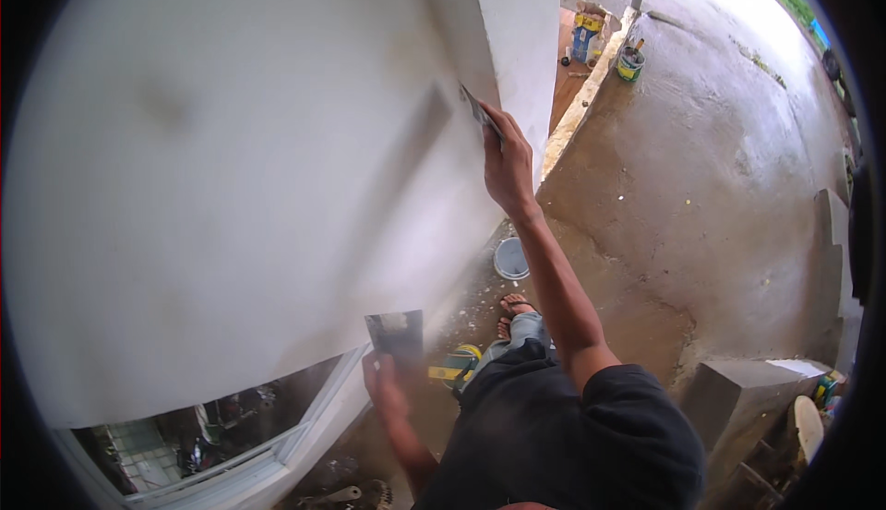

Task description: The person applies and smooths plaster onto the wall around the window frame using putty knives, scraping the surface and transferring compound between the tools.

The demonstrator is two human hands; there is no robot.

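Note:
My right hand (509, 161) is raised, its fingers closed on a putty knife (479, 111). That blade meets the white wall (277, 159) close to its corner edge. Lower down, my left hand (386, 383), slightly blurred, grips a wide putty knife (397, 333). Its broad dark blade points up and carries a patch of pale filler. The left hand is beside the wall's lower part, above a window frame (295, 441). Both handles are mostly hidden by my fingers.
By my feet stand a pale round bucket (512, 259) and a yellow-and-green container (455, 363). A paint can (631, 63) is farther off on the wet concrete floor (646, 196), near a blue-and-yellow bag (585, 36). A concrete block (738, 395) rises at the lower right.

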